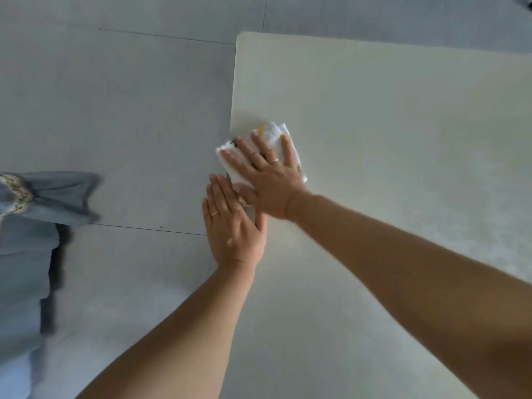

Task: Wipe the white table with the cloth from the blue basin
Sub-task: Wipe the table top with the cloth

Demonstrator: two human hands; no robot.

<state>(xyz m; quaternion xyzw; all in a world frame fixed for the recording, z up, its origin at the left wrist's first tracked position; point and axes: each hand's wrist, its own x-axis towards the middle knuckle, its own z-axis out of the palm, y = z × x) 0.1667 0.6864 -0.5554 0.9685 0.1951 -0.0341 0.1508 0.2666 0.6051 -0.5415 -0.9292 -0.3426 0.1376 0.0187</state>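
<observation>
- The white table (374, 139) fills the right side of the view, its left edge running from about 12 o'clock down toward 6 o'clock, with a rounded far corner at the top.
- The cloth (273, 136), white with small yellow and dark marks, lies folded at the table's left edge, near the centre of the view; its corner at 9 o'clock overhangs the edge slightly.
- The right hand (267, 180) lies flat on the cloth, palm down, fingers spread wide and pressing, not pinching; rings show on two fingers.
- The left hand (233, 223) sits just at 7 o'clock of the right hand, flat with fingers held together, at the table edge below the cloth; its thumb side touches the right hand.
- Grey tiled floor (115, 110) lies off toward 9 o'clock.
- Blue-grey clothing (26, 254) with a patterned band shows at the far 9 o'clock edge, blurred.
</observation>
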